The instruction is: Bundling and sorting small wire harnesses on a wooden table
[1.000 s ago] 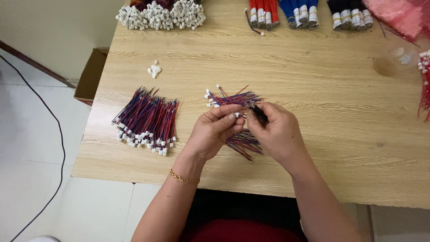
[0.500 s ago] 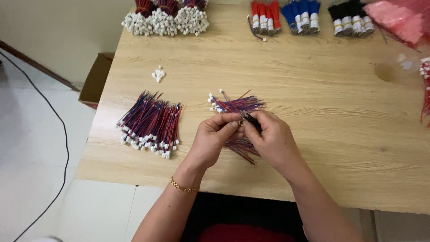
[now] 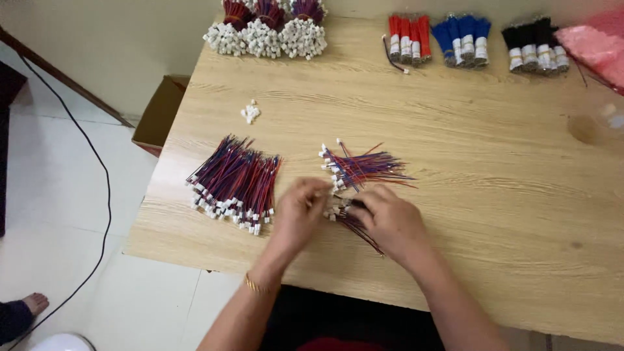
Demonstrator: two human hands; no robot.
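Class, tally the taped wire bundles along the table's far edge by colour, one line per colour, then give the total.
Red bundles: 4
Blue bundles: 4
Black bundles: 4, though the count is hard to be sure of at this size
Total: 12

The fingertips of the left hand and right hand curl in together, hiding how they pinch the small wire bundle between them. At the top edge the white-plug wire bunches are cut off. At upper right the pink bag runs out of frame, and a clear blurred thing beside it is too faint to tell.
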